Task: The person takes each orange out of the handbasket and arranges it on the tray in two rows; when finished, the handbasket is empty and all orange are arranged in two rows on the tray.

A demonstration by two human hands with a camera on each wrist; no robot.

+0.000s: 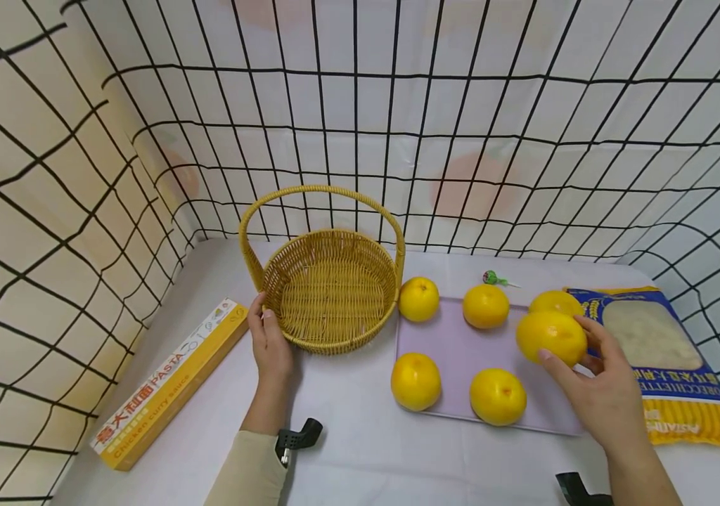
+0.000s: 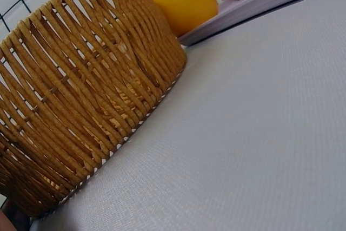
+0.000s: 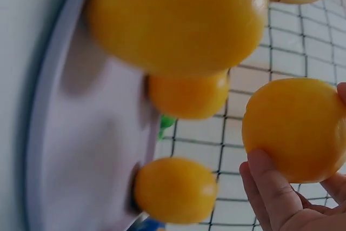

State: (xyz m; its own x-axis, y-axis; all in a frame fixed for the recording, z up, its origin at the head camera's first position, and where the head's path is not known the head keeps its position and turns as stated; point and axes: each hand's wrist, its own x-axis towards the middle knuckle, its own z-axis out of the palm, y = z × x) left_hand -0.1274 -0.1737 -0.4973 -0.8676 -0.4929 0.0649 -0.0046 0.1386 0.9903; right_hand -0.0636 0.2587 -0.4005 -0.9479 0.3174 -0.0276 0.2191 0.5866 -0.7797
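My right hand (image 1: 607, 386) holds a yellow-orange orange (image 1: 551, 338) between thumb and fingers, raised above the right part of the lilac tray (image 1: 448, 358). In the right wrist view the held orange (image 3: 294, 129) is well apart from the tray's surface. Several more oranges lie on the tray, including one (image 1: 498, 397) at its front and one (image 1: 485, 306) at its back. On the left, my left hand (image 1: 271, 348) rests its fingers against the outer left side of a round wicker basket (image 1: 333, 299). The basket stands upright with its tall handle up, and its woven floor is bare.
A long pasta box (image 1: 170, 386) lies slanted at the left. At the right a blue and yellow pasta bag (image 1: 683, 379) lies beside the tray. A green-wrapped lollipop (image 1: 491, 277) is behind the tray. Black wire mesh (image 1: 355, 126) surrounds the back and sides.
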